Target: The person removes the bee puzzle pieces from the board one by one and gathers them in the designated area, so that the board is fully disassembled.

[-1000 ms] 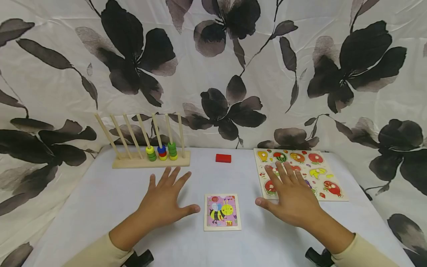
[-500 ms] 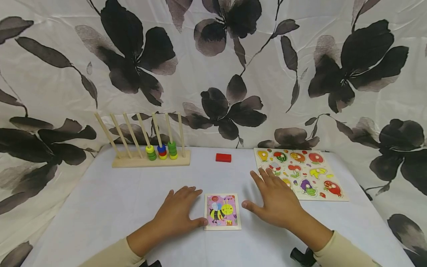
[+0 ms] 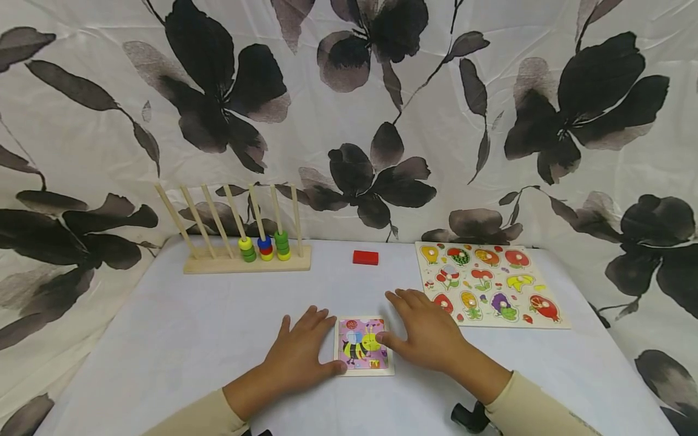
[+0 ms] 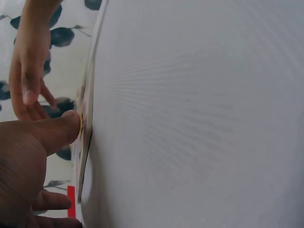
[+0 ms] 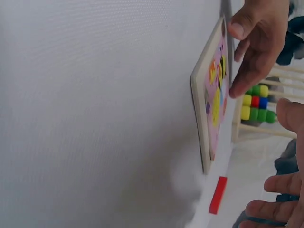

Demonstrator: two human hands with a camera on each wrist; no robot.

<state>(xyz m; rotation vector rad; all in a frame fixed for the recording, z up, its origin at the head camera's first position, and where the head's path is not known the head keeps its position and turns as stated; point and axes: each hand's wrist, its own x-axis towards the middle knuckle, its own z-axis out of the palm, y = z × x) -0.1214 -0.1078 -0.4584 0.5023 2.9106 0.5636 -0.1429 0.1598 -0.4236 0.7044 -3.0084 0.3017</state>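
A small bee puzzle (image 3: 355, 350) in a pale wooden frame lies flat on the white table. My left hand (image 3: 297, 354) is at its left side, fingers loosely spread by the upper left corner and thumb over the lower left corner. In the right wrist view, the left thumb and fingers border the far side of the bee puzzle (image 5: 217, 95). My right hand (image 3: 431, 336) hovers at the right, thumb overlapping the frame's right edge in the head view and fingers extended. Neither hand grips anything.
A wooden peg stand (image 3: 245, 265) with coloured rings on some pegs is at the back left. A red block (image 3: 365, 258) lies at the back middle. The fruit puzzle board (image 3: 523, 303) lies at the right, beyond my right hand. Behind the table hangs a floral cloth (image 3: 305, 115).
Both hands have moved inward and lower toward the bee puzzle, the left from its left, the right from over the fruit board. The puzzle itself has stayed in place.
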